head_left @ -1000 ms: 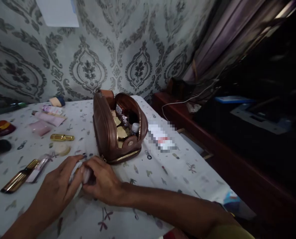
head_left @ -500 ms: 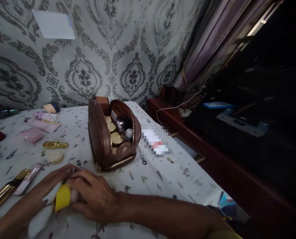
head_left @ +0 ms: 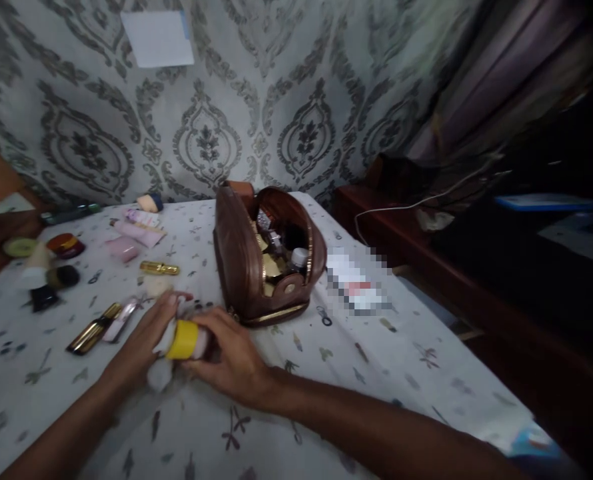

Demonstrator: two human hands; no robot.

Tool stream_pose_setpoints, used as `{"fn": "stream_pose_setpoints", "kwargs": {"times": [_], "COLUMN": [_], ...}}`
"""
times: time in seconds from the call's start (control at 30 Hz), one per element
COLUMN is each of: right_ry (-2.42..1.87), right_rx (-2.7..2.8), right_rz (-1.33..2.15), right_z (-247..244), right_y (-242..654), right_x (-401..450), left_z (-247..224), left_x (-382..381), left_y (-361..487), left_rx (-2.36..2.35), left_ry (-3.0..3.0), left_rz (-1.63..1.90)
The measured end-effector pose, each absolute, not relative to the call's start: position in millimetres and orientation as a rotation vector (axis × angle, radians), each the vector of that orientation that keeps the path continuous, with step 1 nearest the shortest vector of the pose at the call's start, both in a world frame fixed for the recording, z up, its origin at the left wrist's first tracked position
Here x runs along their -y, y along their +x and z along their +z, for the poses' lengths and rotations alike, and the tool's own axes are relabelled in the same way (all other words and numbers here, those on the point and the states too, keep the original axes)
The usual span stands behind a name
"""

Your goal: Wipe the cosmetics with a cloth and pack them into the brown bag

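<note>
Between my hands is a whitish container with a yellow band (head_left: 183, 339), tilted on its side just above the patterned cloth. My right hand (head_left: 231, 353) is wrapped round its right end. At its left end my left hand (head_left: 154, 333) is closed round white material that I cannot make out clearly. A further white lump (head_left: 159, 375) shows below the left hand. Behind the hands stands an open brown zip bag (head_left: 236, 260), with bottles and gold-coloured items inside. A cream round piece (head_left: 159, 285) lies just beyond my left hand.
Gold tube (head_left: 159, 268), pink tubes (head_left: 139, 232), black-and-gold tube (head_left: 94, 329), dark red jar (head_left: 65, 245) and brush (head_left: 41, 277) lie left on the cloth. A dark red wooden ledge (head_left: 401, 230) with a white cable is at the right.
The view has swung left, so more items show on that side. The yellow band now faces more toward the camera, and both hands appear raised slightly around the container.
</note>
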State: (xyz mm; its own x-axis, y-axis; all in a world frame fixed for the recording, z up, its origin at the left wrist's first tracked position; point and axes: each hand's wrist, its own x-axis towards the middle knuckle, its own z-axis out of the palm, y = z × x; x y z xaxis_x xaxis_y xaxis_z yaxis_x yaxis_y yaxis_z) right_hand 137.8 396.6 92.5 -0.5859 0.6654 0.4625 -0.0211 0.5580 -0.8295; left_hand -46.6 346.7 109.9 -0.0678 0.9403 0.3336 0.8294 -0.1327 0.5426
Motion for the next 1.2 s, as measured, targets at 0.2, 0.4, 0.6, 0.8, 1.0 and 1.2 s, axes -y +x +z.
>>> {"fn": "stream_pose_setpoints", "kwargs": {"times": [0.2, 0.4, 0.6, 0.8, 1.0, 1.2], "right_ry": [-0.711, -0.714, -0.63, -0.736, -0.776, -0.752], "right_rx": [1.677, 1.559, 1.584, 1.775, 1.982, 2.048], "right_rz": [1.481, 1.708, 1.63, 1.432, 1.203, 1.15], "right_z": [91.5, 93.6, 87.5, 91.0, 88.8, 87.1], "right_y": [130.1, 131.1, 127.9, 131.9, 132.0, 132.2], "right_x": [-398.8, -396.8, -397.3, -397.2, -398.7, -397.5], "left_z": [141.3, 123.2, 112.7, 116.9, 106.8, 109.7], "left_x": [-353.3, -340.4, -336.6, -340.2, -339.3, -335.3], "left_y": [-22.5, -23.1, -32.1, -27.1, -41.8, -38.7], "left_rx": [-1.97, -1.716, -1.674, -1.735, -1.688, -1.669], "left_ry": [1.226, 1.88, 2.501, 2.64, 2.759, 2.595], "left_rz": [1.125, 1.204, 0.984, 0.944, 0.746, 0.956]}}
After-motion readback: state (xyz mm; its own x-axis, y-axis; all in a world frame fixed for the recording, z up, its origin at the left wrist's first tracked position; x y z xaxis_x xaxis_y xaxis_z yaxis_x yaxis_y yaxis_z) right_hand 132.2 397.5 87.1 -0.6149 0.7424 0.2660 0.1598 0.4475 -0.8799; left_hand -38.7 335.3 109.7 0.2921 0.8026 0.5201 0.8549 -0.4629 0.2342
